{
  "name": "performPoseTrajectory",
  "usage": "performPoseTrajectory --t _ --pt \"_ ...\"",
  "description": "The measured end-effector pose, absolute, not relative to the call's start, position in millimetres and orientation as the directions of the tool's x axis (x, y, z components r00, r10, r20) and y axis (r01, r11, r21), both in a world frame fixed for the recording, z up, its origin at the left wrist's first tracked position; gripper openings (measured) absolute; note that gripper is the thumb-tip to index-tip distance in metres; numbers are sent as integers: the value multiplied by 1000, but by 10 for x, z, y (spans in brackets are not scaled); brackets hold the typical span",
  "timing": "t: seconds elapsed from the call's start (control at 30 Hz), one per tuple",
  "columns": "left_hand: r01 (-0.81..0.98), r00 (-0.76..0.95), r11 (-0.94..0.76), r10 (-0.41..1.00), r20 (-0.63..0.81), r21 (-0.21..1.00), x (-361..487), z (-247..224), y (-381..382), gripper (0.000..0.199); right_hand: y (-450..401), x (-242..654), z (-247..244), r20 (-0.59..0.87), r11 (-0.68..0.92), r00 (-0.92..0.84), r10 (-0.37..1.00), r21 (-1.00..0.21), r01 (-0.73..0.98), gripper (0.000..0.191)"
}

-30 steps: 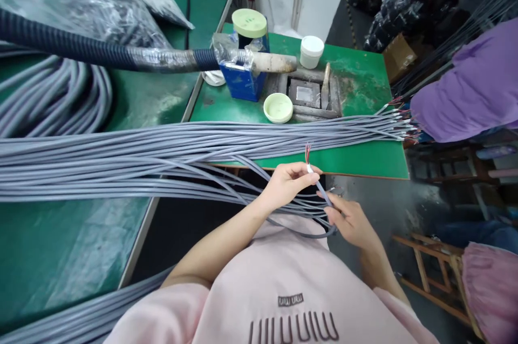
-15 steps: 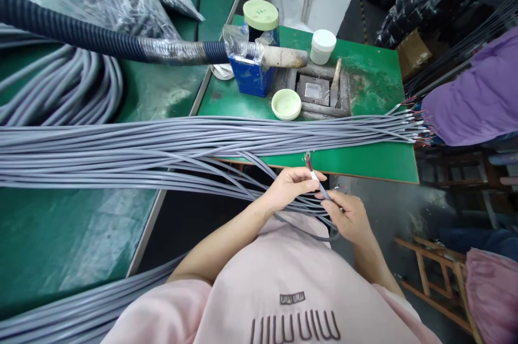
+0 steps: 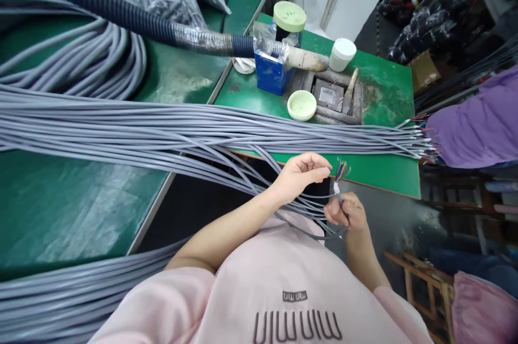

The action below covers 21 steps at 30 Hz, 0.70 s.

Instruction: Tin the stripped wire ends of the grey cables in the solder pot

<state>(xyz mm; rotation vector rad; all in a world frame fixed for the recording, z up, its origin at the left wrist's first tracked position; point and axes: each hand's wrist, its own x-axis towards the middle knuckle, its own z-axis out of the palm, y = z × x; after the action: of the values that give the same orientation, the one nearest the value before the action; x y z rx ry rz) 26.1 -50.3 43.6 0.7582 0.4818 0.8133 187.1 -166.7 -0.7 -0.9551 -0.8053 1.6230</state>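
A grey cable [image 3: 339, 201] ends in a short white sheath with fanned coloured wires [image 3: 342, 169] at its stripped tip. It stands nearly upright in the right hand [image 3: 348, 213], whose fingers are closed around it just below the sheath. The left hand [image 3: 301, 174] is just beside the wires, fingers pinched loosely, apart from the right. Both hover off the near edge of the green table [image 3: 380, 166], under the long grey cable bundle [image 3: 202, 136].

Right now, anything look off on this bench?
Several long grey cables sag off the green table's front edge toward the lap. The right hand holds one cable end with its coloured wires splayed; the left hand pinches them.
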Motion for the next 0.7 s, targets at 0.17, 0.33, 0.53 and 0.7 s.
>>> performPoseTrajectory --t 0.17,0.33,0.53,0.7 --pt "-464 619 468 779 -102 752 281 524 -519 26 -1653 1871 2 -182 -236 -157 971 -844 -482 40" --pt "-442 596 482 788 -154 757 295 553 -499 30 -1655 1877 -27 -215 -256 -138 967 -841 -477 43" --pt "-398 682 554 712 -167 731 338 556 -494 28 -1644 1897 -89 -187 -250 -175 967 -833 -493 42" --pt "-438 663 571 727 -180 694 355 578 -503 26 -1620 1899 -80 -171 -253 -201 965 -816 -520 41"
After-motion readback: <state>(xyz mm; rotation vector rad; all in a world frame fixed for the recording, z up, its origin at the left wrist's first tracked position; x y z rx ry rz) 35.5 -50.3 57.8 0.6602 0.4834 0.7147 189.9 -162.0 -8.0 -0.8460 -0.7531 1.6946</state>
